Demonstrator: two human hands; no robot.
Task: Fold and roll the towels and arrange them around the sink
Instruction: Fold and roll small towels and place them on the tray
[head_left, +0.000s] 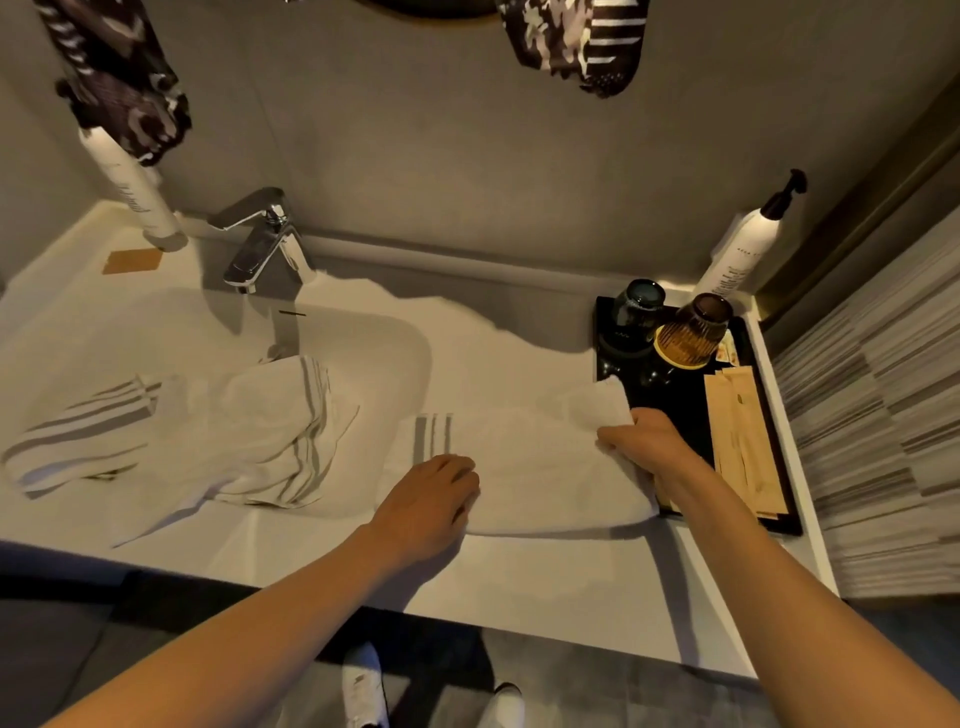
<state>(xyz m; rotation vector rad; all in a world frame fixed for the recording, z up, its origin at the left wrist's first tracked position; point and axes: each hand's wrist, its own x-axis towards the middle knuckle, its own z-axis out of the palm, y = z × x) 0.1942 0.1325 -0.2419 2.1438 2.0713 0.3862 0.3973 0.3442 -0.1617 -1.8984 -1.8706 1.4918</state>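
Note:
A white towel with grey stripes lies flat on the white counter to the right of the sink. My left hand presses flat on its near left part, below the stripes. My right hand grips the towel's right end, with a corner lifted and folded over beside the black tray. A second striped white towel lies crumpled across the sink basin's front, under the chrome faucet.
A black tray at the right holds two upturned glasses and paper-wrapped items. A pump bottle stands in the back right corner, another bottle back left. A striped wall borders the right edge.

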